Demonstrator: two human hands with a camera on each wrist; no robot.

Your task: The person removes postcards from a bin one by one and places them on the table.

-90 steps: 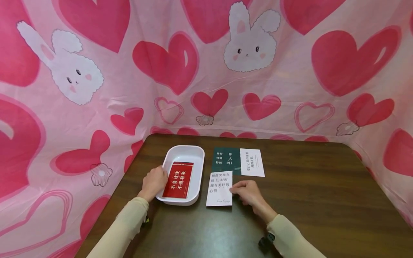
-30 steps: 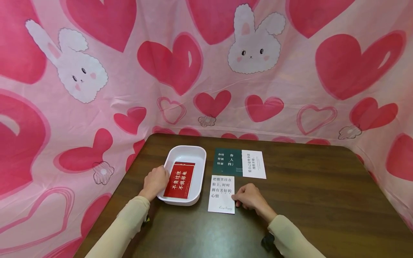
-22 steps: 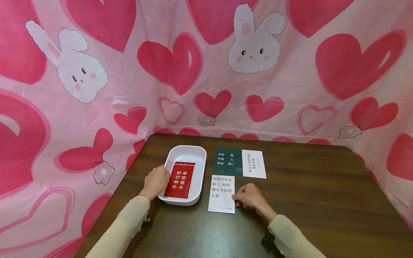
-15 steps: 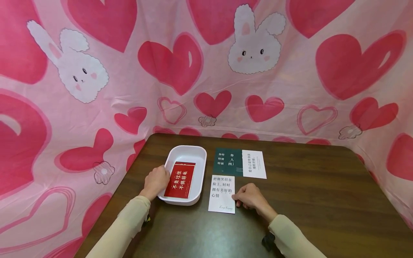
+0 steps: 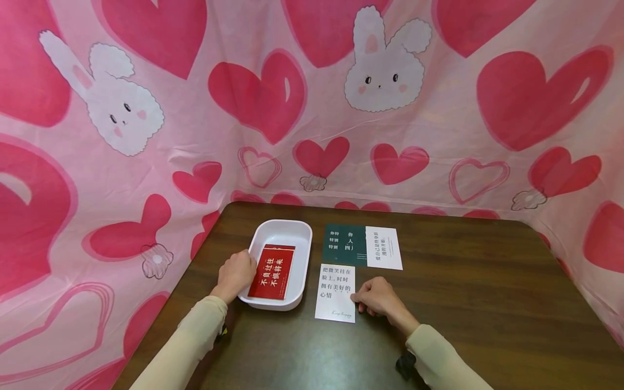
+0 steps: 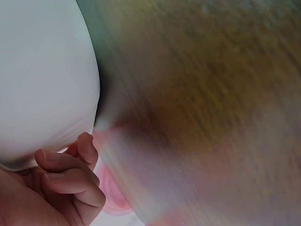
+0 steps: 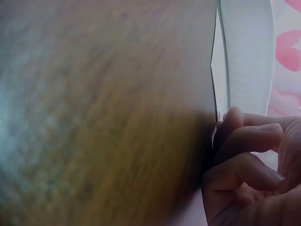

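Near the table's left side stands a white plastic tub point(image 5: 278, 305), and my left hand point(image 5: 235, 275) grips its left rim. In the left wrist view, the fingers point(image 6: 75, 186) of that hand curl at the tub's edge. Inside the tub lie red cards point(image 5: 271, 281) with white Chinese characters, one showing almost whole on top. To the right of the tub, a white card point(image 5: 335, 306) with dark characters lies flat on the table. Thumb and fingertips of my right hand point(image 5: 380, 299) pinch its right edge; the right wrist view shows the fingers point(image 7: 235, 165) curled there.
A dark green card point(image 5: 341, 257) with white characters lies just behind the white card. Its right part is covered by another white card point(image 5: 384, 254). The brown wooden table point(image 5: 478, 292) is backed by a pink cloth point(image 5: 341, 124) with hearts and rabbits.
Since three seconds ago the right hand has brought the near white card slightly toward me and down. Over the last second almost nothing moves. The left hand stays on the tub's rim.
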